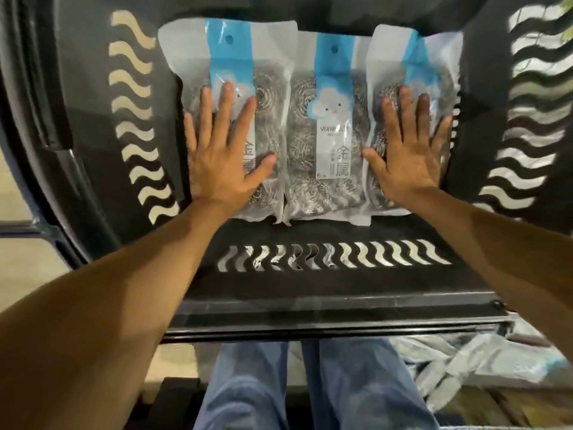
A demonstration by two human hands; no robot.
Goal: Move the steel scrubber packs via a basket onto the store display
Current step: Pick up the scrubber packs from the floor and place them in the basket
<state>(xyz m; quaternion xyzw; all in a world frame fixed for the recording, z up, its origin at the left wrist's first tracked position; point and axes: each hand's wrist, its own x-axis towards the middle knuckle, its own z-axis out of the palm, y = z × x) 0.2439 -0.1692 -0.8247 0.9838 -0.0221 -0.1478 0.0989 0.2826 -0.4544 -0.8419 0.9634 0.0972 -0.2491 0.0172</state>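
Note:
Three steel scrubber packs lie side by side on the floor of a black plastic basket (335,299). Each pack is clear with a blue and white label strip. My left hand (220,150) lies flat with spread fingers on the left pack (269,88). My right hand (406,150) lies flat with spread fingers on the right pack (387,72). The middle pack (328,150) sits untouched between my hands, its cloud logo showing.
The basket's walls have wavy cut-out slots on the left (133,97), right (527,97) and near side. More packaged goods (465,367) lie outside the basket at lower right. My legs in blue jeans (310,389) are just below the basket's near rim.

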